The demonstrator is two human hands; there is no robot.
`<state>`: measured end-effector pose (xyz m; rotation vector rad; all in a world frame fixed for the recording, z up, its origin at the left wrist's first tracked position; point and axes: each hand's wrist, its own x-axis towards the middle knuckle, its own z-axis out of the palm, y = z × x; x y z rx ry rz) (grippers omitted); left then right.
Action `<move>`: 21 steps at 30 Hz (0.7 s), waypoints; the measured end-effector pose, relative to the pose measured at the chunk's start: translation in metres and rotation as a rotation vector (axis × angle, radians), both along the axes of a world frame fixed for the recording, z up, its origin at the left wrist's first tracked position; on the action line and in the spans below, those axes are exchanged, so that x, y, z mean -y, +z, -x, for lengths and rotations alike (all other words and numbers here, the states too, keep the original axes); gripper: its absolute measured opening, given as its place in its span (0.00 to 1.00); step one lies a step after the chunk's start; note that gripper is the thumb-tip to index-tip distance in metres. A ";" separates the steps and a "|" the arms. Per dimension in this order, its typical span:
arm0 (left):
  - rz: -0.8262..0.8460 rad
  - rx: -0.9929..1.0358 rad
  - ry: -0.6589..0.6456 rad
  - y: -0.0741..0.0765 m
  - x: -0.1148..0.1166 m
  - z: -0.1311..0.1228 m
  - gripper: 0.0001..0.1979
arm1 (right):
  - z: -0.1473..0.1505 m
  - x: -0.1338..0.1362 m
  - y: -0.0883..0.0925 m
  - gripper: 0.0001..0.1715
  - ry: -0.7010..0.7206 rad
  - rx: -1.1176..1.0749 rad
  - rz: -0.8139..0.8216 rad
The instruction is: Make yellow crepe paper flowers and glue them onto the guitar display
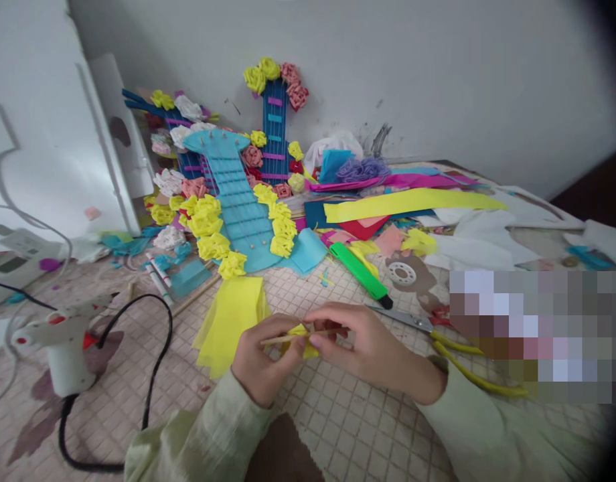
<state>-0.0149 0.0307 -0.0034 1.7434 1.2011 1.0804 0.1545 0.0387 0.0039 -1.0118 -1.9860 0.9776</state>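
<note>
In the middle of the table front, my left hand (262,355) and my right hand (365,341) meet fingertip to fingertip over a small piece of yellow crepe paper (312,351). A thin wooden stick (275,339) lies across the paper, running from the left fingers to the right ones. Both hands are closed in a pinch: the left on the paper, the right around the stick and paper. The fingers partly hide both. Just left of my left hand lies a stack of yellow crepe paper strips (227,328).
Behind stands a light blue stringed panel (235,181) edged with yellow paper flowers (205,224). A glue gun (67,348) with a looping black cable is at left. Right of centre lie a green utility knife (358,271), scissors (406,318) and a tape roll (401,272).
</note>
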 end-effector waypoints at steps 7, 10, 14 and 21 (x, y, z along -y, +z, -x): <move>-0.084 -0.053 -0.012 0.003 0.004 -0.003 0.05 | 0.002 0.000 0.000 0.09 -0.051 -0.023 0.116; -0.024 0.024 0.095 -0.003 0.005 -0.003 0.03 | 0.002 0.001 0.000 0.10 -0.085 0.010 -0.007; 0.125 0.085 0.179 -0.010 0.005 -0.004 0.05 | 0.000 0.000 -0.002 0.10 -0.130 0.053 -0.138; 0.245 0.196 0.156 -0.006 0.006 -0.006 0.09 | 0.000 -0.001 -0.004 0.09 -0.142 0.054 -0.224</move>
